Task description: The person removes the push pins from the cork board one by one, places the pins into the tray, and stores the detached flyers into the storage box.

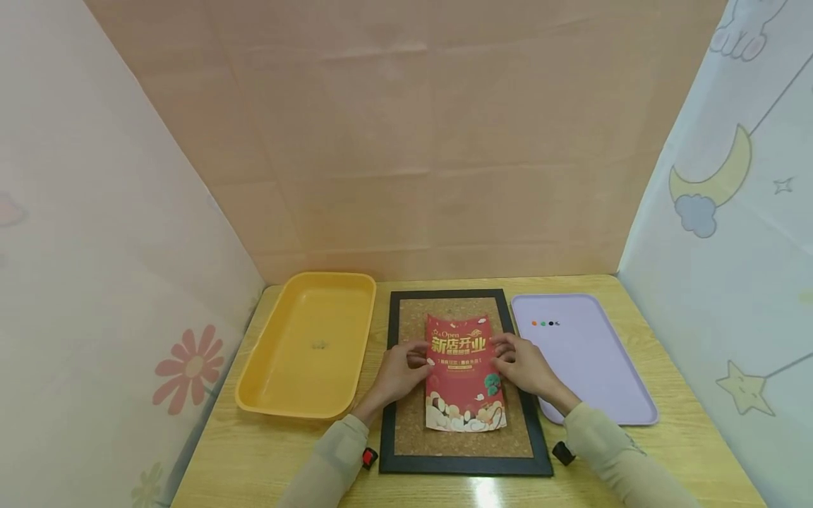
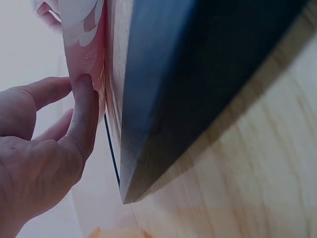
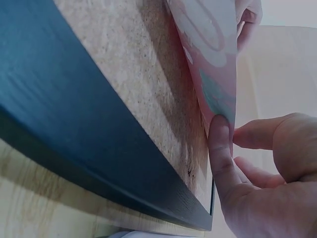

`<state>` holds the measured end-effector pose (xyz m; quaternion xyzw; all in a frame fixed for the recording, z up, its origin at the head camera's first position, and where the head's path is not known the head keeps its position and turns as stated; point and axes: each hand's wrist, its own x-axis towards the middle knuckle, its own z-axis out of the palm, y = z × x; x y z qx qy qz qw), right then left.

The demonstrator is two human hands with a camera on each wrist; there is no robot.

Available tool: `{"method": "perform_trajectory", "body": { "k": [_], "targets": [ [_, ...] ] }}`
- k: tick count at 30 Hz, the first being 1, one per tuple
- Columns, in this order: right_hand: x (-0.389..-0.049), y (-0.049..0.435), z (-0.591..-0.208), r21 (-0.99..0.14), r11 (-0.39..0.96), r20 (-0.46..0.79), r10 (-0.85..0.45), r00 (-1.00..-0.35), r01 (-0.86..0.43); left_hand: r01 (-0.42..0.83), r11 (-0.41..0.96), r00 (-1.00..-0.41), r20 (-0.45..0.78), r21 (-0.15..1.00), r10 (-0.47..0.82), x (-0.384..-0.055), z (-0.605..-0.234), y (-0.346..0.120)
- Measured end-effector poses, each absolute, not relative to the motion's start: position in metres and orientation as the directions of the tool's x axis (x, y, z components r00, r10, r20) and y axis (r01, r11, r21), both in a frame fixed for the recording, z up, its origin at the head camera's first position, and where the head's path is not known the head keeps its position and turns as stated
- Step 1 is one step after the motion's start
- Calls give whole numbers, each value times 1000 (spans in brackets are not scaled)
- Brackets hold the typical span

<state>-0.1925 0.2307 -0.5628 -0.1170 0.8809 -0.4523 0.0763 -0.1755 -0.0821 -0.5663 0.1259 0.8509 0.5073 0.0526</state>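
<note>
A red printed flyer [image 1: 464, 391] with gold lettering and a pale pattern along its bottom lies over a black-framed cork board [image 1: 464, 446]. My left hand [image 1: 401, 370] pinches the flyer's left edge between thumb and fingers. On the opposite side, my right hand [image 1: 524, 363] pinches the right edge. The sheet bows a little between the two hands, and its top edge curves. In the right wrist view the flyer [image 3: 213, 54] stands slightly off the cork [image 3: 119, 64], casting a shadow on it. The left wrist view shows its side close over the board's frame [image 2: 163, 89].
To the left stands a deep yellow tray [image 1: 365, 331] with a small pale item [image 1: 318, 345] in it. A flat lilac tray [image 1: 597, 360] at right carries several tiny coloured pieces [image 1: 543, 324]. Walls enclose the wooden table [image 1: 222, 458] at the back and sides.
</note>
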Motion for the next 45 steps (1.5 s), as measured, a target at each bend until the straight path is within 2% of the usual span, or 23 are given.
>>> {"method": "perform_trajectory", "body": {
  "k": [20, 33, 45],
  "targets": [
    [-185, 229, -552, -822, 542, 24, -275, -961, -175, 208, 487, -957, 74, 848, 279, -170, -555, -90],
    [-181, 228, -537, -871, 455, 58, -279, -958, -186, 189, 461, -964, 74, 867, 255, -165, -540, -95],
    [-183, 219, -526, -882, 428, 71, -295, -953, -198, 168, 477, -970, 59, 863, 235, -164, -534, -107]
  ]
}}
